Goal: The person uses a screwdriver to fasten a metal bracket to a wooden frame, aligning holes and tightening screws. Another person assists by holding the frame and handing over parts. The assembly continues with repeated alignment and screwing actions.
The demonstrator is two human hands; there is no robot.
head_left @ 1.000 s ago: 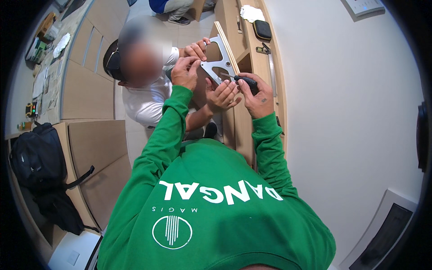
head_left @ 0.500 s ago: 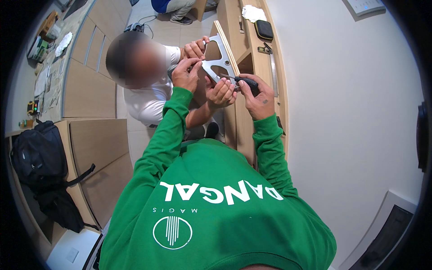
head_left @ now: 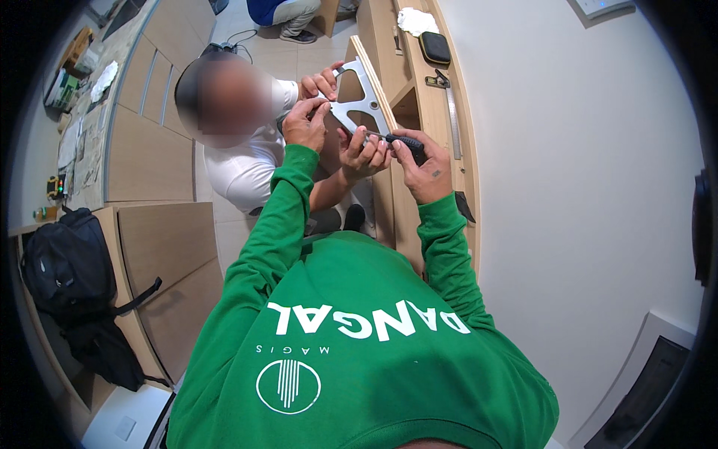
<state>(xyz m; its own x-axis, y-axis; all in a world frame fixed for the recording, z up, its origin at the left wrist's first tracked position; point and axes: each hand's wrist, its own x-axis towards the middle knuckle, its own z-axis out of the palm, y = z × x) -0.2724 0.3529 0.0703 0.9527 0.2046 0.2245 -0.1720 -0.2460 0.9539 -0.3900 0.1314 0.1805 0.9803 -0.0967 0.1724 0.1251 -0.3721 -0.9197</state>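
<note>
A grey metal bracket (head_left: 353,107) with large cutouts lies against a light wooden strip (head_left: 372,81) with a layered edge. At the bracket's left corner, the fingers of my left hand (head_left: 304,131) are pinched together on it. My right hand (head_left: 428,172) is closed round the black handle of a screwdriver (head_left: 411,145). Its thin shaft points left to the bracket's lower end, where fingers partly hide the tip. A co-worker's one hand (head_left: 320,82) grips the bracket's upper end; the other hand (head_left: 363,156) supports it from below.
The co-worker crouches ahead on my left, beside a long wooden cabinet (head_left: 381,45). On its top lie a black case (head_left: 434,48), a white cloth (head_left: 419,22), a clamp (head_left: 440,79) and a metal ruler (head_left: 454,123). A black backpack (head_left: 71,262) is at far left.
My right hand has shifted slightly left, and the screwdriver lies more level, its shaft lower against the bracket. My left hand keeps its pinch. The view has shifted a little.
</note>
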